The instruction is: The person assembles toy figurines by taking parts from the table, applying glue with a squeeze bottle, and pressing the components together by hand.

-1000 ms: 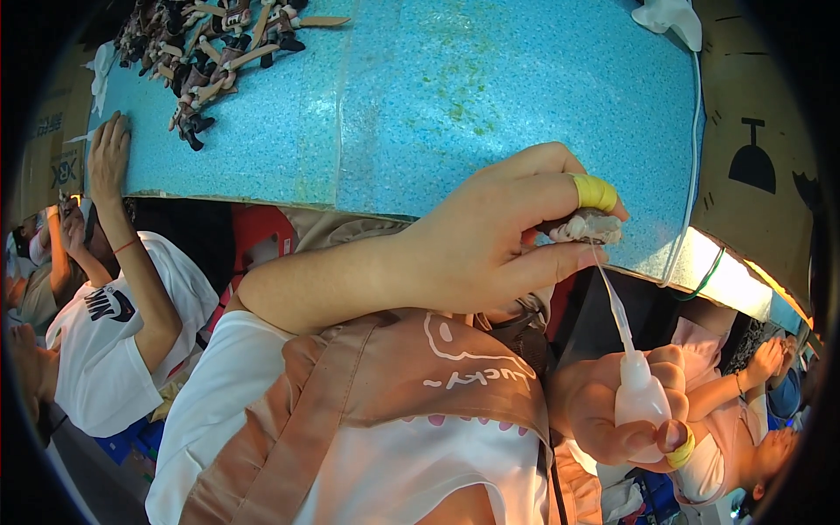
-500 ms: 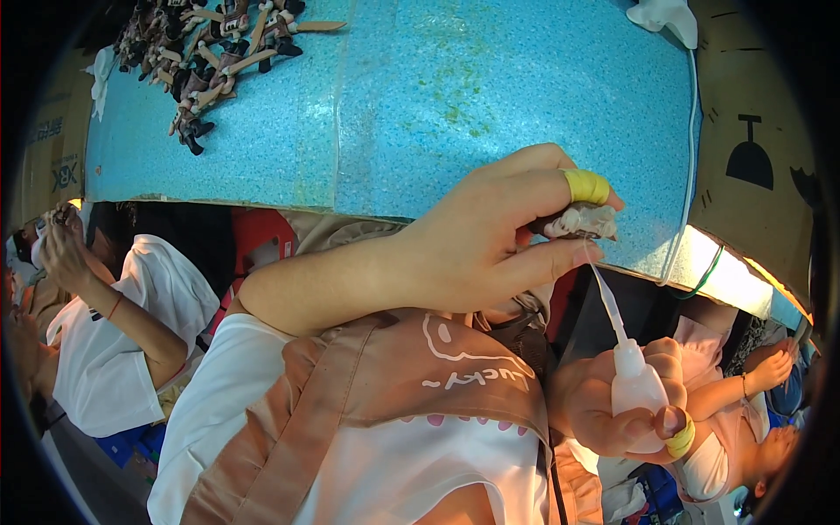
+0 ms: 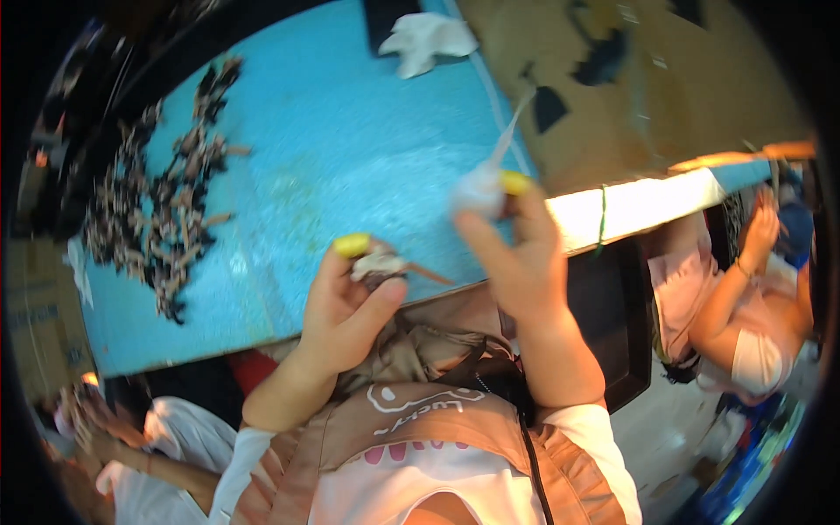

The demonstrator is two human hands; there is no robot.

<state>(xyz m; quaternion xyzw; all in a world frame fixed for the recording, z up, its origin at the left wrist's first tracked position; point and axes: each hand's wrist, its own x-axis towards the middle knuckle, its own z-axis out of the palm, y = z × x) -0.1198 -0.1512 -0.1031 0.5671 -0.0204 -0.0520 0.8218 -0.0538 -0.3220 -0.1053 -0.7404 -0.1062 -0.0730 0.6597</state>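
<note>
My left hand (image 3: 337, 328) is closed on a small figure piece (image 3: 381, 265), pale whitish on top and dark below, above the near edge of the blue table (image 3: 350, 114). A thin brown strip sticks out from the piece on its right. Further right, my right hand (image 3: 529, 262) grips a white squeeze bottle (image 3: 479, 191) over the table. The bottle's long thin nozzle points up and away, well apart from the piece. Yellow tape wraps a finger of each hand. Motion blurs the bottle and hides the piece's finer details.
Several small dark-and-tan figures (image 3: 166, 201) lie in a heap at the table's left. A crumpled white tissue (image 3: 427, 42) sits at the back, near a white cable. Brown cardboard (image 3: 647, 105) covers the far right. One person (image 3: 175, 455) works at left, another (image 3: 726, 324) at right.
My right hand has lifted the bottle from below the table's edge to above the table, its nozzle leaving the piece. My left hand keeps the piece; the whole view has shifted.
</note>
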